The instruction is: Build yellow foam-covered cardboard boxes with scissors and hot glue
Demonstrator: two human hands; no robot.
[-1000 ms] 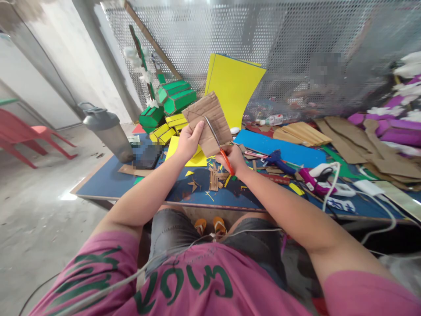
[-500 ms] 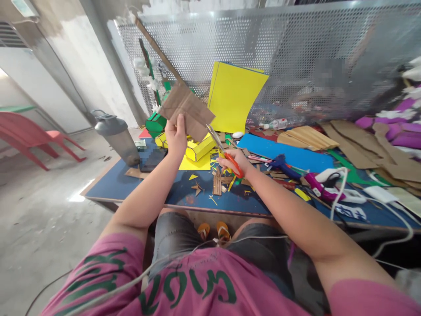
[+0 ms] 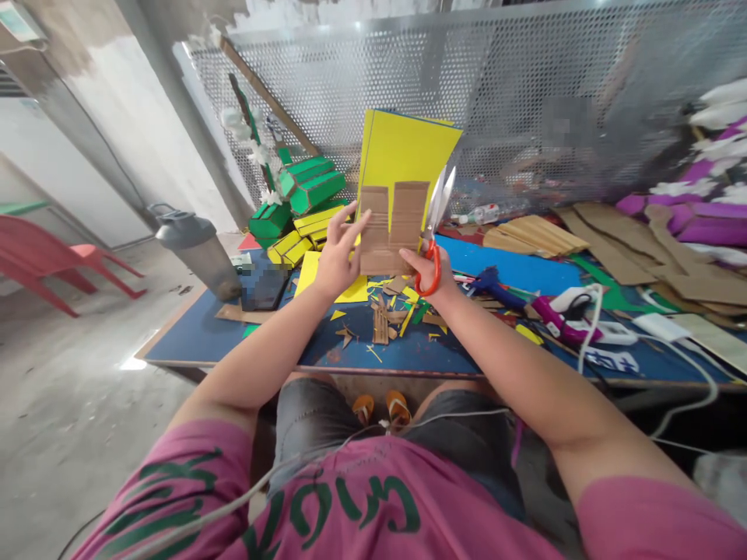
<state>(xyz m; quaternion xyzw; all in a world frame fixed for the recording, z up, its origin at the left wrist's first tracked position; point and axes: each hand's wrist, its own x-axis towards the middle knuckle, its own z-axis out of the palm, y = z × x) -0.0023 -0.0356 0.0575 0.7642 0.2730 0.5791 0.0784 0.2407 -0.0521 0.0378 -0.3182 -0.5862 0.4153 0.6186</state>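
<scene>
A brown cardboard piece (image 3: 377, 253) is held up over the table, with a slot running down from its top edge so that two upright strips stand apart. My right hand (image 3: 435, 268) pinches its lower right corner under the thumb. The same hand also holds orange-handled scissors (image 3: 433, 222), blades pointing up and parted, beside the cardboard's right edge. My left hand (image 3: 341, 257) is at the cardboard's left edge, fingers spread and fingertips over that edge; it does not grip it. Behind the cardboard stands a yellow sheet (image 3: 402, 148).
Cardboard scraps (image 3: 382, 323) litter the table (image 3: 192, 334). Yellow box shapes (image 3: 292, 247) and green ones (image 3: 315, 183) lie behind my left hand. A grey bottle (image 3: 198, 253) stands at left. On the right are a blue sheet (image 3: 513, 268), a glue gun (image 3: 493, 284) and a white cable (image 3: 709, 381).
The cardboard has turned upright and moved right, showing its slot. My right hand now holds it along with the scissors, which swung to point up. My left hand has loosened its grip.
</scene>
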